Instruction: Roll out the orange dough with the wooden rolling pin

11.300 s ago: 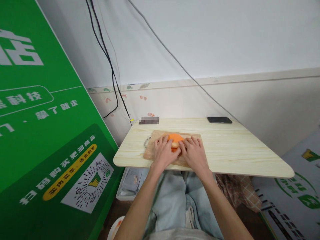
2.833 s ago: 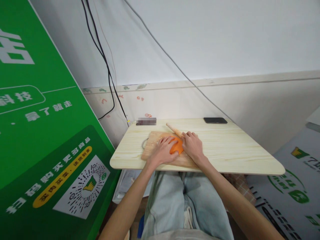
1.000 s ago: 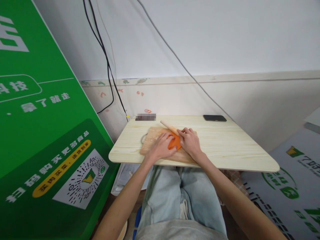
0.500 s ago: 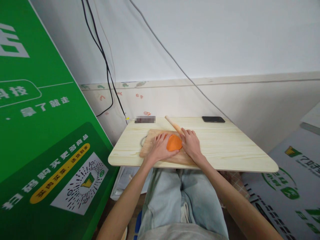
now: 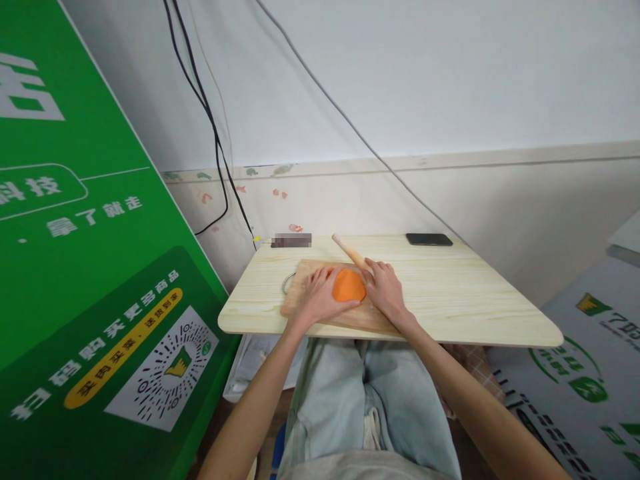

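Note:
A smooth orange lump (image 5: pixel 349 285), which looks like dough or clay, sits on a wooden cutting board (image 5: pixel 313 270). My left hand (image 5: pixel 323 297) wraps its left side, thumb along the near edge and fingers over the far side. Closed against its right side is my right hand (image 5: pixel 384 287), with the fingers curled and partly hidden. A wooden rolling pin (image 5: pixel 350 252) slants away beyond the board, its near end disappearing by my right fingers; whether they touch it, I cannot tell. At the board's left end is a metal ring handle (image 5: pixel 287 283).
The pale table (image 5: pixel 480 300) carries a black phone (image 5: pixel 429 239) at the back right and a dark blurred-out item (image 5: pixel 291 241) at the back left. A green printed panel (image 5: pixel 165 293) stands close on the left. Cables (image 5: pixel 214 127) hang along the wall.
The whole view has shifted very slightly. Both hands stay around the orange lump, with hardly any visible movement, and the rolling pin lies as before.

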`<control>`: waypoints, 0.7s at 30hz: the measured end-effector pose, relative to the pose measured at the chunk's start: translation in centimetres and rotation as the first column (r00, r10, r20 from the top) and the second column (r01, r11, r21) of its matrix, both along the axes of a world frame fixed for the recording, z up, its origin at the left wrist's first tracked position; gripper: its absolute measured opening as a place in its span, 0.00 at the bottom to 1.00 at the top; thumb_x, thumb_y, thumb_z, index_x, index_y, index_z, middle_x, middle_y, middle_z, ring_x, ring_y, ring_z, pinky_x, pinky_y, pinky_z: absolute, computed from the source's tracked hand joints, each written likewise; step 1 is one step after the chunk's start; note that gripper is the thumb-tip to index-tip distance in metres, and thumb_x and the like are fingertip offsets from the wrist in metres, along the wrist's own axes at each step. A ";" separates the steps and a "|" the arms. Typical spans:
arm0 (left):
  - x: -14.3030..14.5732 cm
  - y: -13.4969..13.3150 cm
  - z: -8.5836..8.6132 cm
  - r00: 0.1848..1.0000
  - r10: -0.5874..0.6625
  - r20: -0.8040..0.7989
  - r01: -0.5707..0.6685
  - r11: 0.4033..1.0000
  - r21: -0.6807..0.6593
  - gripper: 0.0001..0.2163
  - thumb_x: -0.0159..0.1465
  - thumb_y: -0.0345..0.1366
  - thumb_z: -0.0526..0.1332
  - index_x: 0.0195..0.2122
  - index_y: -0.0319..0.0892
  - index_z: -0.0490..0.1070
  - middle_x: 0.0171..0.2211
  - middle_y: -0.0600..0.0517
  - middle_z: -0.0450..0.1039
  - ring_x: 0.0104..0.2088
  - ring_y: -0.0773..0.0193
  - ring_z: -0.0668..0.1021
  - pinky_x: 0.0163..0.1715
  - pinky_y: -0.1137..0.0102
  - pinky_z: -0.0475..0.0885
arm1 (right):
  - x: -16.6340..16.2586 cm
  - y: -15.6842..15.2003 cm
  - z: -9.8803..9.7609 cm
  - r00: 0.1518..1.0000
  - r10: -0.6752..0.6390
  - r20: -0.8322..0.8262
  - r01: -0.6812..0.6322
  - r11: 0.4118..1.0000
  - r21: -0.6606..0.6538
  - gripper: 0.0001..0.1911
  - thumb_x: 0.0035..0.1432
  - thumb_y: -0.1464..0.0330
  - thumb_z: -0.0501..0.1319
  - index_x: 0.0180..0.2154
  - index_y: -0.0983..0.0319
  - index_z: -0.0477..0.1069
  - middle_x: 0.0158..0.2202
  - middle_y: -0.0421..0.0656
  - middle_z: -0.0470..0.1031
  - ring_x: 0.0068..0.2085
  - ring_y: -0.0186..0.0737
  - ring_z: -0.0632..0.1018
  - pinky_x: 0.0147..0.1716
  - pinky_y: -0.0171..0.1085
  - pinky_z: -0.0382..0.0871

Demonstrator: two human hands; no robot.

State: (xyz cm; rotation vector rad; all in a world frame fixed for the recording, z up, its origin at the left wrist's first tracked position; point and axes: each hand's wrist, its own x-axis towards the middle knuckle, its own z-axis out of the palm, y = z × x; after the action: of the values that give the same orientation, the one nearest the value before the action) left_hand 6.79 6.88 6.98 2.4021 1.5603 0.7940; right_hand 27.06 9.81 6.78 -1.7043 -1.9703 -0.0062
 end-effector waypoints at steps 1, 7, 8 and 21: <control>-0.3 0.1 -0.1 0.998 -0.044 0.054 0.044 0.999 -0.002 0.39 0.61 0.50 0.76 0.69 0.42 0.67 0.67 0.39 0.70 0.68 0.40 0.71 0.71 0.49 0.65 | 0.0 0.0 0.0 1.000 0.001 -0.006 -0.001 1.000 0.002 0.23 0.78 0.67 0.53 0.67 0.65 0.73 0.57 0.54 0.81 0.57 0.52 0.76 0.57 0.45 0.67; -1.2 0.6 -0.5 0.956 -0.218 0.198 0.218 0.976 0.022 0.39 0.61 0.40 0.75 0.72 0.45 0.65 0.75 0.40 0.60 0.74 0.47 0.65 0.75 0.54 0.63 | 0.2 -0.1 0.1 1.000 0.022 -0.022 -0.022 1.000 0.000 0.24 0.77 0.68 0.53 0.67 0.65 0.73 0.58 0.53 0.81 0.59 0.52 0.76 0.60 0.43 0.66; -1.1 0.6 -0.5 0.967 -0.182 0.179 0.181 0.983 0.023 0.35 0.61 0.41 0.75 0.69 0.45 0.69 0.73 0.41 0.61 0.73 0.46 0.66 0.74 0.53 0.63 | 0.2 -0.1 0.1 0.999 0.028 -0.022 -0.029 1.000 -0.006 0.24 0.77 0.69 0.53 0.67 0.65 0.73 0.59 0.53 0.81 0.59 0.52 0.76 0.60 0.43 0.66; -0.5 -0.3 0.1 0.992 -0.122 0.042 0.121 0.992 0.026 0.26 0.62 0.49 0.75 0.60 0.46 0.79 0.65 0.42 0.75 0.65 0.41 0.74 0.70 0.51 0.68 | -0.1 -0.7 0.6 0.999 0.011 0.040 -0.010 1.000 -0.025 0.25 0.77 0.70 0.50 0.67 0.56 0.74 0.60 0.49 0.83 0.59 0.53 0.76 0.54 0.48 0.62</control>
State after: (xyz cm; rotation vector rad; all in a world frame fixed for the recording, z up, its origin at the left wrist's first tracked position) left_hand 6.28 6.63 7.07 2.4517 1.3812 0.8387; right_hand 26.98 9.12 7.40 -1.7217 -2.0169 -0.0126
